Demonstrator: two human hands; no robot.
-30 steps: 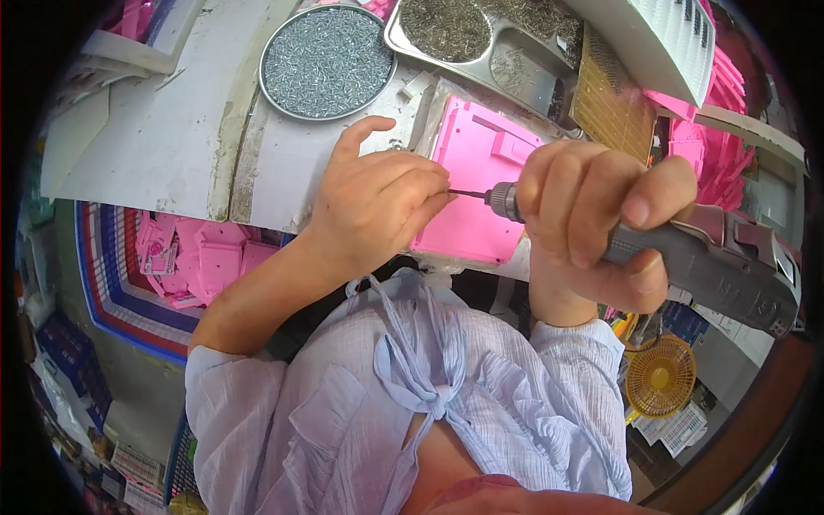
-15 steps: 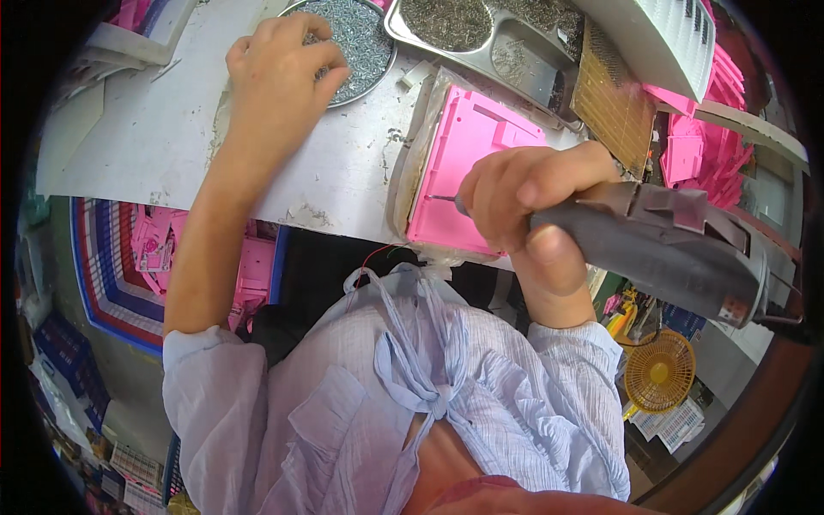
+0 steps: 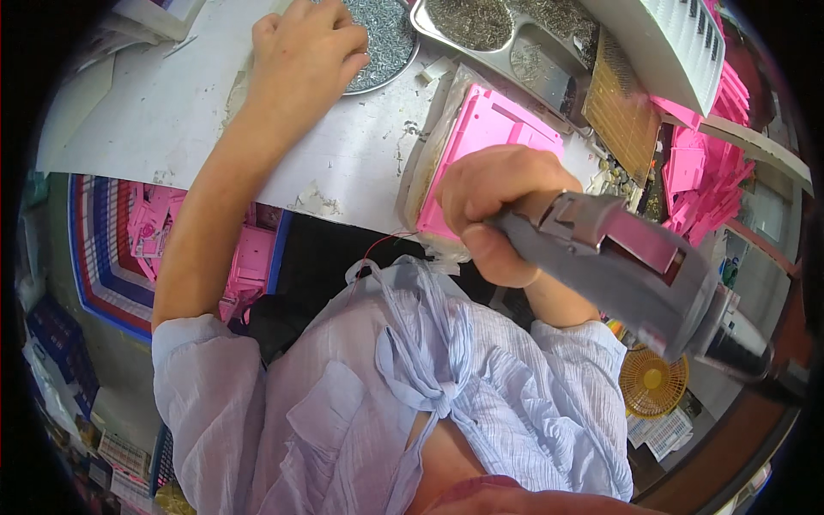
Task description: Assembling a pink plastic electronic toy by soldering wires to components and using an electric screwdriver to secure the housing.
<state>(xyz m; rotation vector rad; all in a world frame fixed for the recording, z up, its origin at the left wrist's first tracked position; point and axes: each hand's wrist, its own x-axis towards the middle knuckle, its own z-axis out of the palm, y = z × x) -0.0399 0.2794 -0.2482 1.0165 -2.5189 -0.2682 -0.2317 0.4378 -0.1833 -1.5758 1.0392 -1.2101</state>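
My left hand (image 3: 300,67) is at the near left edge of a round metal dish of small silvery screws (image 3: 384,39). Its fingers are curled down and the tips are hidden, so I cannot make out what is between them. My right hand (image 3: 505,202) is wrapped round the front of a grey electric screwdriver (image 3: 614,275), whose body slants off to the lower right. Below that hand a pink plastic panel (image 3: 491,116) lies on a film-wrapped pad (image 3: 421,180) near the table's front edge. The screwdriver's tip is hidden behind my fingers.
A metal tray (image 3: 541,64) of small dark parts stands behind the panel, with a brownish perforated board (image 3: 622,107) beside it. Pink parts are heaped (image 3: 708,172) at the right. Below the table, at the left, a striped basket (image 3: 94,257) holds more pink pieces.
The screwdriver's thin bit, visible against the panel before, is now out of sight. My right hand has shifted left relative to the panel, and the tool has turned. My left hand stays at the dish.
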